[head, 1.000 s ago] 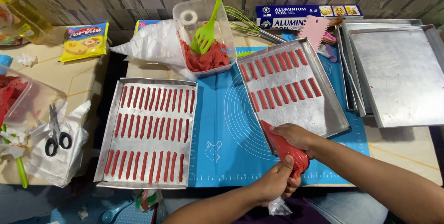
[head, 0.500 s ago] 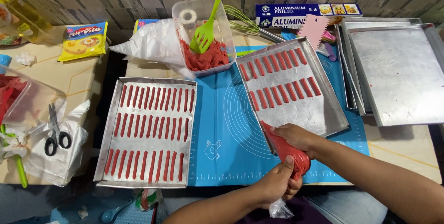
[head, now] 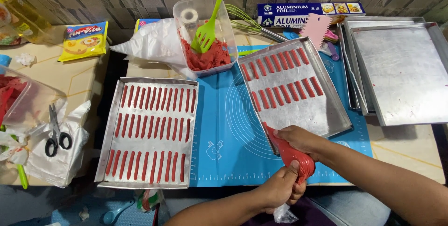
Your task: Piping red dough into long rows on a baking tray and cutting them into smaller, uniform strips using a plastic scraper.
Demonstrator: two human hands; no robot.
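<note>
Both hands hold a piping bag [head: 293,157] full of red dough. My left hand [head: 280,188] squeezes its twisted rear end near the table's front edge. My right hand [head: 301,139] wraps the front part, with the tip resting at the near left corner of a metal tray [head: 326,114]. That tray carries two rows of short red dough sticks [head: 284,76] on its far half; its near half is bare. To the left, a second metal tray [head: 105,160] is covered by three rows of red sticks [head: 154,128].
Both trays sit on a blue baking mat [head: 228,123]. Behind stand a plastic tub of red dough [head: 210,58] with a green spatula [head: 207,32], a white bag, a whisk and a foil box. Stacked bare trays [head: 401,76] lie right; scissors [head: 56,132] lie left.
</note>
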